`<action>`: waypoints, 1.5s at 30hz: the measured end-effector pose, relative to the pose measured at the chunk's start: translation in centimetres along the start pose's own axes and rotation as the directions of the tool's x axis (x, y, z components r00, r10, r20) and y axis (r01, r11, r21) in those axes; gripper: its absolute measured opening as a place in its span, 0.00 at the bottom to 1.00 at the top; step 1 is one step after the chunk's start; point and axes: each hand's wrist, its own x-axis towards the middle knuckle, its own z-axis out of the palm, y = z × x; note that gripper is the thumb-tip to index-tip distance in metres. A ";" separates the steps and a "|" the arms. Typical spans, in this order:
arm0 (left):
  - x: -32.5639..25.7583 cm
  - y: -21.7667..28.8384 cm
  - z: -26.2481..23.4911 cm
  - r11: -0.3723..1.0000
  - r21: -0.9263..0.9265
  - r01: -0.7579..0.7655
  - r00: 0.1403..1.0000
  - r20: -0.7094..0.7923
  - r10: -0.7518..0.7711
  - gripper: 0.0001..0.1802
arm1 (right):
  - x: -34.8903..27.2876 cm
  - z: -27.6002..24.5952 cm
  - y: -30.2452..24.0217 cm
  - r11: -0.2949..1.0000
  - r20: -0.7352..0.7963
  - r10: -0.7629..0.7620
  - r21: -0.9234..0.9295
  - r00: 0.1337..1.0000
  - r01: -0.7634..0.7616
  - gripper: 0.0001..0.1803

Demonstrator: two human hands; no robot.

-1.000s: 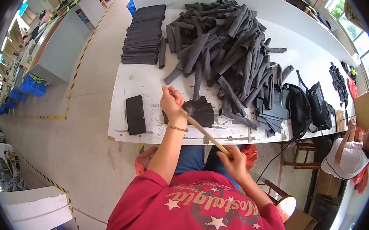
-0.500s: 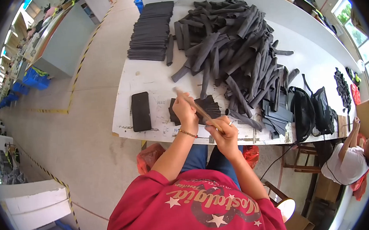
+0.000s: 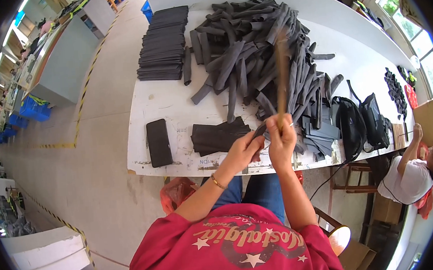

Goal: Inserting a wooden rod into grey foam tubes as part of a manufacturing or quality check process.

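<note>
My right hand (image 3: 282, 141) is closed around the lower end of a wooden stick (image 3: 282, 87), which points up and away, blurred by motion. Beside it, my left hand (image 3: 246, 150) pinches the end of a dark fabric tube (image 3: 260, 130), partly hidden by the hands. A large heap of dark grey fabric tubes (image 3: 251, 52) covers the table beyond both hands. Several flat dark fabric pieces (image 3: 216, 137) lie fanned just left of my left hand. A neat stack of flattened dark strips (image 3: 164, 46) sits at the far left of the table.
A black phone (image 3: 159, 143) lies near the white table's (image 3: 141, 102) left edge. To the right are loose flat dark pieces (image 3: 322, 135) and a black bag (image 3: 353, 130) with a cord. Another person (image 3: 407, 177) works at the far right. A red plastic bag (image 3: 176, 194) hangs below the table edge.
The stick has swung from a slant across both hands to nearly straight ahead in the right hand. My left hand has let go of it, moved right and taken a fabric tube.
</note>
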 end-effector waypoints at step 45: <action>0.9 1.1 -5.4 0.331 0.843 -0.424 0.817 0.198 0.541 0.13 | 16.4 -1.8 2.4 0.939 -0.214 -0.174 -0.329 0.961 0.097 0.12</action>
